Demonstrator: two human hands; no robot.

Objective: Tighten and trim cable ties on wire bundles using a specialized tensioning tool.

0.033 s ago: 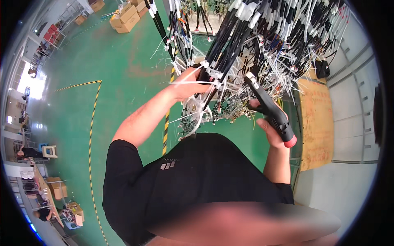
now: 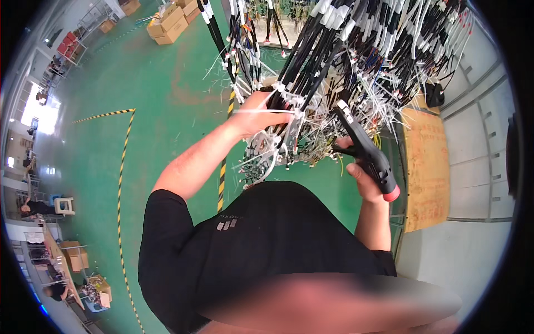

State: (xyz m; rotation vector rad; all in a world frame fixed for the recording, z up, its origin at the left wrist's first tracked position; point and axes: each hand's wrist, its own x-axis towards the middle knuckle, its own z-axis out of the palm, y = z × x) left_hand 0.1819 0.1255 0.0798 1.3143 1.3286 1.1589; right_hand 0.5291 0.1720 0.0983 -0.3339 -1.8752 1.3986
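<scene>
My left hand is wrapped round a hanging bundle of black wire harnesses. White cable ties ring the bundle at that hand, their long tails sticking out sideways. In my right hand is a black cable tie gun with a red end cap. Its nose points up and to the left, apart from the bundle in my left hand, in front of other hanging wires. Part of my right hand's fingers is hidden behind the gun.
Many more harnesses with white tie tails hang at the upper right. Beside them stands a wooden panel. Cardboard boxes lie on the green floor, which has yellow-black tape lines. People and workbenches line the far left.
The cable tie gun's nose has shifted slightly right and down. My left hand keeps its grip on the bundle, and the whole view has slid a little.
</scene>
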